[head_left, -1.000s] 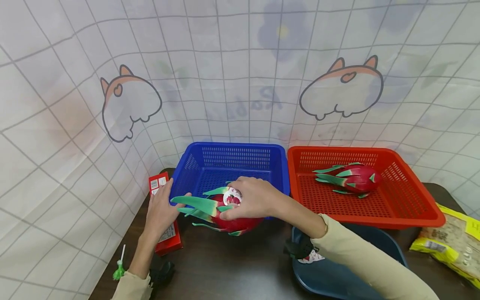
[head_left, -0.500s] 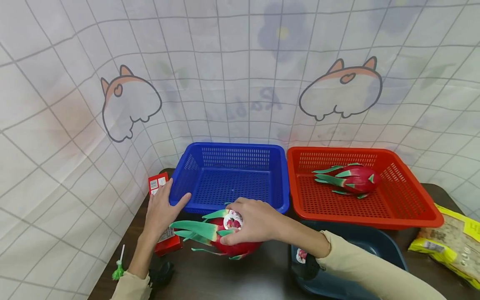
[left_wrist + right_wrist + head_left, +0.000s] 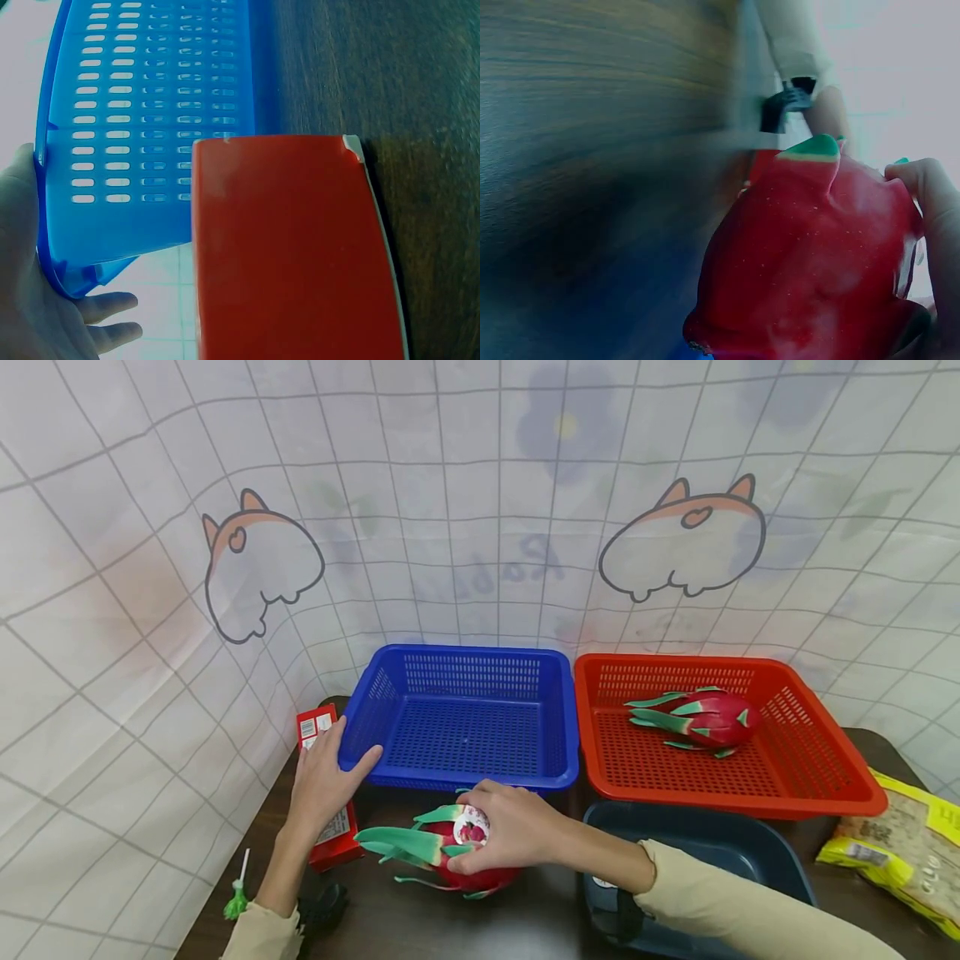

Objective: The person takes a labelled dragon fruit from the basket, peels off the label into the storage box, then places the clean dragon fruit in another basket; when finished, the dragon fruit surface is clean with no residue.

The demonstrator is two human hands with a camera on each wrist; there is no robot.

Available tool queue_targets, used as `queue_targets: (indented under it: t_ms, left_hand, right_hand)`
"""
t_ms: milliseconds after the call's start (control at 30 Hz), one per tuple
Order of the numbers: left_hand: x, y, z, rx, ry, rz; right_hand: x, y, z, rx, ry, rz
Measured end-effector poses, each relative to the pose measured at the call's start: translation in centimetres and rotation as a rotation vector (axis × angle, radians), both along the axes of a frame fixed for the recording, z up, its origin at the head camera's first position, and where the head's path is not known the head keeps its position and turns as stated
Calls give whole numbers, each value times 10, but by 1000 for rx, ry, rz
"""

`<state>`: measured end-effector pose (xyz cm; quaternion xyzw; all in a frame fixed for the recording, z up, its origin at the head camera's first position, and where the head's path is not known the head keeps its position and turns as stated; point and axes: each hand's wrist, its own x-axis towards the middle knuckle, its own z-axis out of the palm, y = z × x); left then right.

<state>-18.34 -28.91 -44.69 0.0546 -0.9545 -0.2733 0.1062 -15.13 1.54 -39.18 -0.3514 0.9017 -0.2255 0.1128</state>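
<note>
My right hand (image 3: 517,827) grips a red dragon fruit (image 3: 802,255) from above, its green leafy tips (image 3: 401,843) pointing left. A round white sticker (image 3: 471,827) on the fruit shows beside the thumb. The held fruit is in front of the blue basket (image 3: 468,777), low over the dark table (image 3: 442,935). My left hand (image 3: 322,781) rests at that basket's front left corner, thumb spread from fairly straight fingers. In the left wrist view two fingertips (image 3: 116,304) stick out past the basket's corner. A second dragon fruit (image 3: 716,718) lies in the red basket (image 3: 720,802).
Under my left forearm lies a red box (image 3: 333,852), left of the blue basket. A dark blue tray (image 3: 757,860) sits below the red basket, partly hidden by my right sleeve. At far right is a yellow bag (image 3: 892,852); a green lollipop (image 3: 236,902) lies at the left edge.
My right hand has brought the dragon fruit from over the blue basket's front edge toward me and down, then slightly right. The left hand stays at the basket corner.
</note>
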Motion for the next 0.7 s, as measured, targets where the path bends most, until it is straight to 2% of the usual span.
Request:
queue_targets:
  t_ms: [133, 500, 700]
  left_hand:
    - [0, 0, 0, 3, 2, 3]
    - [0, 1, 0, 2, 7, 3]
    - [1, 1, 1, 0, -12, 2]
  right_hand:
    - [-1, 1, -9, 22, 25, -6]
    - [-5, 5, -29, 17, 3, -15]
    - [-9, 7, -32, 29, -64, -47]
